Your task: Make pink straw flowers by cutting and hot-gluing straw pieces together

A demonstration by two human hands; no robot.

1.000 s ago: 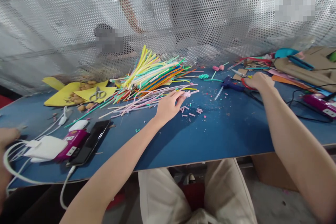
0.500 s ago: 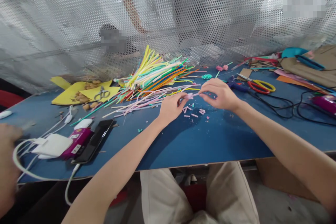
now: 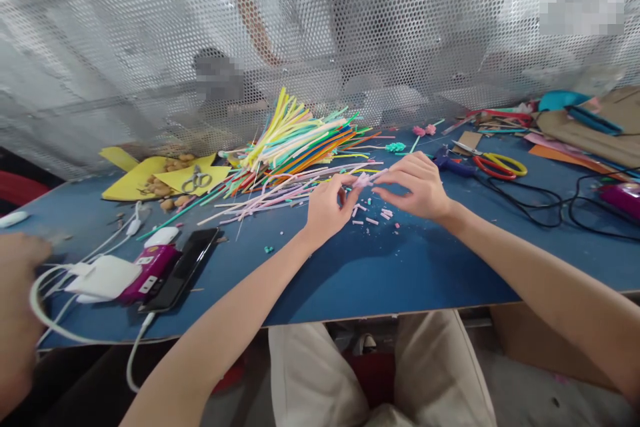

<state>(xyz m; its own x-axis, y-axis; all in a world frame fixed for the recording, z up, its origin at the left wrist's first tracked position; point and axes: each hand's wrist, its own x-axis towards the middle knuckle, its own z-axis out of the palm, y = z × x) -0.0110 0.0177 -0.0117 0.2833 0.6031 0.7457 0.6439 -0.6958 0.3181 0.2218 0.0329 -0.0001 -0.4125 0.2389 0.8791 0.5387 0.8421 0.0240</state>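
Near the table's (image 3: 350,280) middle, your left hand (image 3: 327,207) pinches a small pink stem piece (image 3: 361,181) at its fingertips. Your right hand (image 3: 420,183) hovers just beside it, fingers loosely curled and gripping nothing that I can see. You look mid-shaping; the next move wants both fingertips on the piece. Beyond, the straw pile (image 3: 295,140) sits toward the far edge.

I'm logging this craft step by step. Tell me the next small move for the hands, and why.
Probably bring the right hand the last bit in to pinch the free end of the small pink piece. The left hand holds it above the blue table at its fingers, while the right hand's fingers are spread open beside it.
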